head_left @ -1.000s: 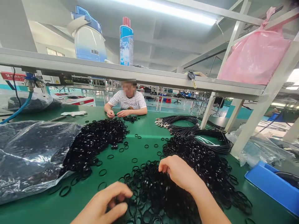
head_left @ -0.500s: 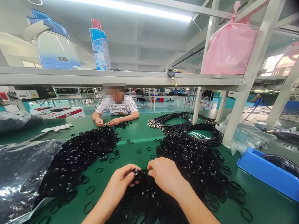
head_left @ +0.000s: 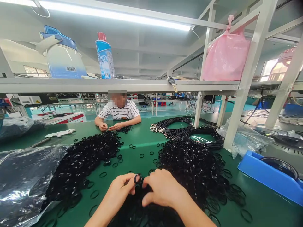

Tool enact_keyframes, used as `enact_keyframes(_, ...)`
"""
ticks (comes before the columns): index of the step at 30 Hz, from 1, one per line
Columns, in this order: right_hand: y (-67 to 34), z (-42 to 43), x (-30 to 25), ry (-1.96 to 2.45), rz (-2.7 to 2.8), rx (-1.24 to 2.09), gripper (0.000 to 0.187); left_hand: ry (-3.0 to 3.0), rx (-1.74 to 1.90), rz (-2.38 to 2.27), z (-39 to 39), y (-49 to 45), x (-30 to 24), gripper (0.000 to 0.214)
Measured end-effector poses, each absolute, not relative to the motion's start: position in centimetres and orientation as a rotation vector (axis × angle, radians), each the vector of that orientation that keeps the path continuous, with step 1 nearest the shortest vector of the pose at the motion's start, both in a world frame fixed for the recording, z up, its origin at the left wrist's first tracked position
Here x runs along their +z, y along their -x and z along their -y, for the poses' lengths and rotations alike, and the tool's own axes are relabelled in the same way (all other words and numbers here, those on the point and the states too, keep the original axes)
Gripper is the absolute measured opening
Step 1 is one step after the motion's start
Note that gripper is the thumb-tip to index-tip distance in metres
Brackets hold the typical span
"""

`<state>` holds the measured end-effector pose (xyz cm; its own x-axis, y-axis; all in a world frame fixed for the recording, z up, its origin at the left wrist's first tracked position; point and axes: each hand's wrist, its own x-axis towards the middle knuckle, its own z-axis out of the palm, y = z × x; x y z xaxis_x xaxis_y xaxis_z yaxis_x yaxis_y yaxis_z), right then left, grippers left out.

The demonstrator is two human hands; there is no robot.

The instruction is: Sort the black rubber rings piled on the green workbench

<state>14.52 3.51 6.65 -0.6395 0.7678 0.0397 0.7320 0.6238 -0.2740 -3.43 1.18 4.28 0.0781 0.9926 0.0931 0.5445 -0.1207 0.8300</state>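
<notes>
My left hand (head_left: pixel 119 190) pinches a black ring (head_left: pixel 136 178) between thumb and fingertips; more dark rings seem bunched just behind it. Close beside it on the right is my right hand (head_left: pixel 165 189), its thumb spread from the fingers and nothing visible in its grasp. Its fingertips come near the held ring, but whether they touch it I cannot tell. Under both hands lies a dark heap of black rings (head_left: pixel 146 211), partly covered by them. A larger pile of the same rings (head_left: pixel 191 167) spreads to the right, and another pile (head_left: pixel 87 157) to the left.
Across the green table (head_left: pixel 139 135) a person (head_left: pixel 120 110) in a striped shirt handles small black pieces. Coiled black cables (head_left: pixel 175 124) lie by the shelf post (head_left: pixel 241 94). A clear plastic bag (head_left: pixel 26 176) is at left, a blue bin (head_left: pixel 272 179) at right. An overhead shelf (head_left: pixel 132 85) crosses the view.
My right thumb has opened away from its fingers. The ring in my left hand now stands upright and shows plainly. The camera view has tilted slightly upward.
</notes>
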Motion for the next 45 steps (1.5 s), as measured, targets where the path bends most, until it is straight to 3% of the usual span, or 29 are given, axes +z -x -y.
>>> enact_keyframes(4, -14.6, -3.7, 6.2, 1.267, 2.71, 0.383, 0.027, -1.787, 0.908, -1.542, -1.2, 4.4, 4.5, 0.02)
enact_keyframes(10, -16.4, -5.4, 6.5, 1.238, 2.52, 0.422, 0.039, -1.732, 0.793, -1.588, -0.1, 4.1, 3.9, 0.027)
enact_keyframes(13, -16.7, -6.0, 6.6, 1.195, 2.494, 0.47, 0.033, -1.842, 0.728, -1.58, 0.6, 2.5, 3.0, 0.037)
enact_keyframes(15, -16.9, -6.3, 6.5, 1.174, 2.485, 0.495, 0.025, -1.888, 0.732, -1.624, 0.7, 1.8, 2.7, 0.022)
enact_keyframes(19, -18.1, -7.0, 5.9, 1.155, 2.493, 0.518, 0.014, -1.715, 0.886, -1.701, 0.7, 2.5, 3.5, 0.018)
enact_keyframes(25, -19.1, -7.3, 5.6, 1.046, 2.44, 0.566, 0.017, -1.335, 1.14, -1.517, 1.5, 3.3, 3.9, 0.021)
enact_keyframes(32, -19.3, -7.2, 6.3, 1.001, 2.352, 0.611, 0.014, -1.34, 1.221, -1.653, 1.2, 2.2, 3.6, 0.027)
enact_keyframes(37, -19.0, -6.3, 6.0, 0.988, 2.374, 0.575, 0.015, -1.496, 1.056, -1.719, 1.7, 3.0, 4.8, 0.032)
enact_keyframes(42, -15.7, -3.9, 3.8, 0.92, 2.514, 0.402, 0.003, -1.823, 0.821, -1.773, 2.9, 3.1, 3.3, 0.018)
enact_keyframes(45, -13.8, -3.0, 2.6, 0.936, 2.614, 0.257, 0.005, -1.952, 0.722, -1.817, 3.4, 3.0, 1.8, 0.009)
